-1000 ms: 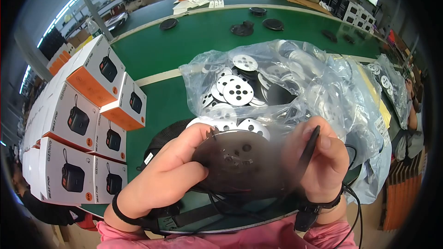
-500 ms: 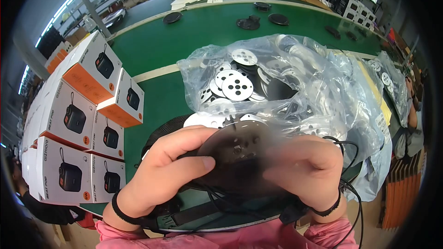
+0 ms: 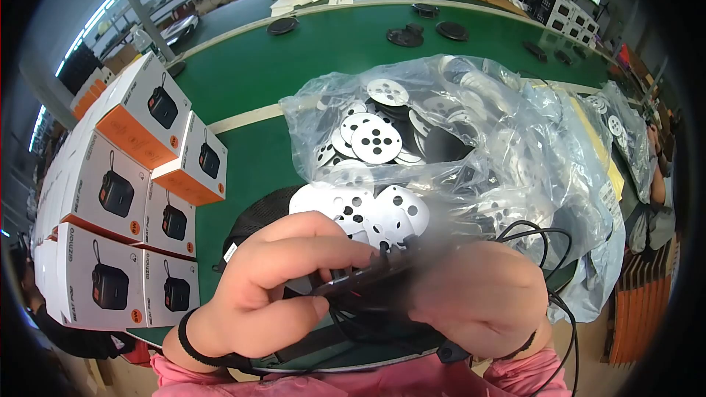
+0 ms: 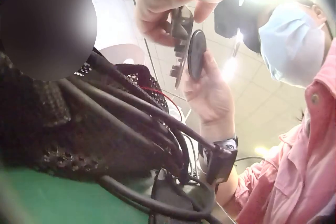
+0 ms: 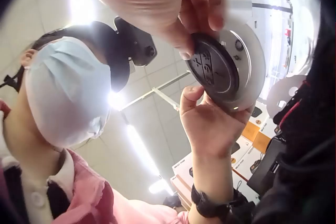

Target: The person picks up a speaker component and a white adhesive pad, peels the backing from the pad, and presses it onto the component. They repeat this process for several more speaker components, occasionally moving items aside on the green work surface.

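My left hand (image 3: 272, 272) pinches the rim of a thin round plate (image 5: 253, 69), which is tilted nearly edge-on in the head view with small dark posts on its upper face. Blurred in that view, my right hand (image 3: 482, 298) is close beside the plate's right side. In the right wrist view its fingers and thumb pinch a round black button pad (image 5: 212, 69) with raised symbols. The pad lies almost parallel to the plate, overlapping its face there. Left wrist view shows the pad's dark edge (image 4: 197, 53) next to the plate.
White discs with round holes (image 3: 376, 140) spill from a clear plastic bag (image 3: 507, 140) ahead. Stacked speaker boxes (image 3: 110, 272) stand at left. Black cables (image 3: 548, 250) loop by my right wrist. Several dark round parts (image 3: 452, 31) lie across the green table (image 3: 323, 51).
The plate has turned from facing up to nearly edge-on. My right hand has come in from the right with the black pad, which it held upright and apart a second ago.
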Available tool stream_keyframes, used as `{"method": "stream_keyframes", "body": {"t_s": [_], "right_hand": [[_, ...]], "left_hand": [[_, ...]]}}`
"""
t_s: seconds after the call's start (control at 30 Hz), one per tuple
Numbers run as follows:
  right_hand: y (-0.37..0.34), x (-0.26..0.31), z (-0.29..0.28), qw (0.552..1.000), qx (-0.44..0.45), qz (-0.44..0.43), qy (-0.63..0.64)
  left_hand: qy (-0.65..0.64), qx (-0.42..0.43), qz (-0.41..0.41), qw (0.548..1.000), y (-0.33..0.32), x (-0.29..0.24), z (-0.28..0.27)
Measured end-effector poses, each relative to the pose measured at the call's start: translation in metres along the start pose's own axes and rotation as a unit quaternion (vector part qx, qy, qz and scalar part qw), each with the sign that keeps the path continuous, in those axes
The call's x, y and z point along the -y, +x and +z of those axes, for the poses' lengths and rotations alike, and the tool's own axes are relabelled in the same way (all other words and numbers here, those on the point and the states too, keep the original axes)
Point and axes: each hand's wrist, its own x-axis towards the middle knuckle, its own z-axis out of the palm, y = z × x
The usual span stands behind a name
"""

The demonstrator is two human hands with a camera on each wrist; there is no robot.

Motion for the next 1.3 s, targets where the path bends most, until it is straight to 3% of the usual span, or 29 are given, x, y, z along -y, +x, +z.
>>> {"method": "stream_keyframes", "body": {"t_s": [0.13, 0.23, 0.3, 0.43, 0.7, 0.83, 1.1, 1.17, 1.3], "right_hand": [[-0.001, -0.002, 0.003, 0.999, -0.022, -0.037, 0.001], [-0.002, 0.002, 0.003, 1.000, -0.010, -0.026, -0.007], [-0.005, 0.005, 0.003, 1.000, 0.004, -0.009, -0.028], [-0.010, 0.007, 0.002, 0.999, -0.006, -0.018, -0.049], [-0.007, 0.008, 0.002, 0.998, -0.016, -0.009, -0.064], [-0.011, 0.004, 0.004, 0.996, -0.036, -0.049, -0.067], [-0.011, 0.006, 0.001, 0.995, -0.034, -0.052, -0.075], [-0.010, 0.011, 0.000, 0.996, -0.020, -0.001, -0.086], [-0.011, 0.011, 0.002, 0.996, -0.026, 0.002, -0.089]], "left_hand": [[0.035, -0.035, -0.065, 0.997, 0.001, -0.012, 0.006], [0.025, -0.045, -0.056, 0.997, 0.002, -0.011, 0.006], [0.006, -0.005, 0.021, 1.000, 0.003, -0.008, 0.002], [0.058, -0.021, -0.007, 0.998, 0.001, -0.014, 0.006], [0.041, -0.042, 0.018, 0.998, 0.003, -0.015, 0.011], [0.044, -0.033, 0.015, 0.998, 0.004, -0.015, 0.011], [0.105, -0.052, 0.047, 0.992, 0.005, -0.014, 0.015], [0.107, -0.053, 0.049, 0.992, 0.005, -0.013, 0.016], [0.114, -0.060, 0.045, 0.991, 0.004, -0.014, 0.017]]}}
